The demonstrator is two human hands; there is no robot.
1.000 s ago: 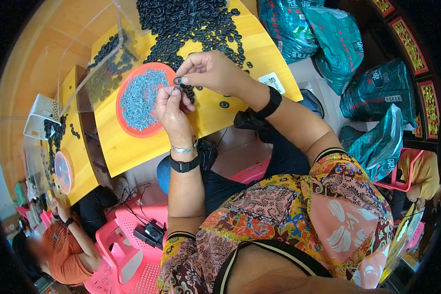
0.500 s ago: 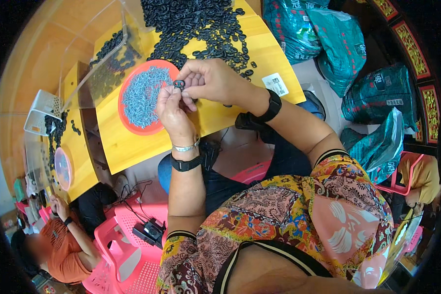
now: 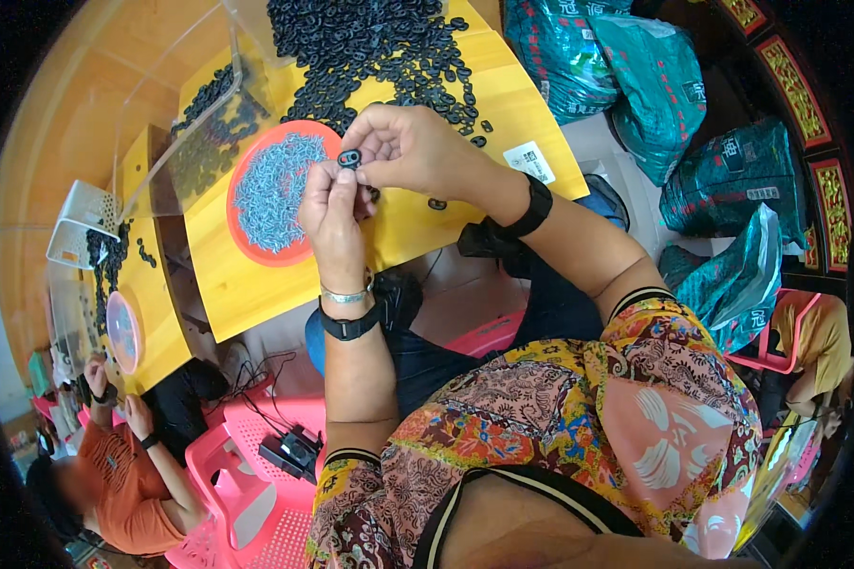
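Observation:
Over the table's near part, my left hand (image 3: 334, 207) is closed with thumb and fingertips pinching a small black oval piece (image 3: 350, 157). The piece has two holes, and a bit of red shows in it. From the right, my right hand (image 3: 410, 152) has its fingers curled and closed at the piece's edge; whether it also holds a screw is hidden. Just left of my hands, an orange-red bowl (image 3: 273, 257) holds many small silvery screws (image 3: 277, 194). Single black oval pieces lie near my hands, one of them (image 3: 436, 204) right of my right wrist's inner side.
A large heap of black oval pieces (image 3: 351, 43) covers the far end of the yellow table (image 3: 247, 294). A white label (image 3: 529, 162) is at its right. Green sacks (image 3: 650, 90) stand on the right. A co-worker (image 3: 138, 484) sits at lower left beside a pink chair (image 3: 256, 446).
The black piece is tilted a little differently, and my left hand is more upright beneath it. The co-worker's hands have moved apart.

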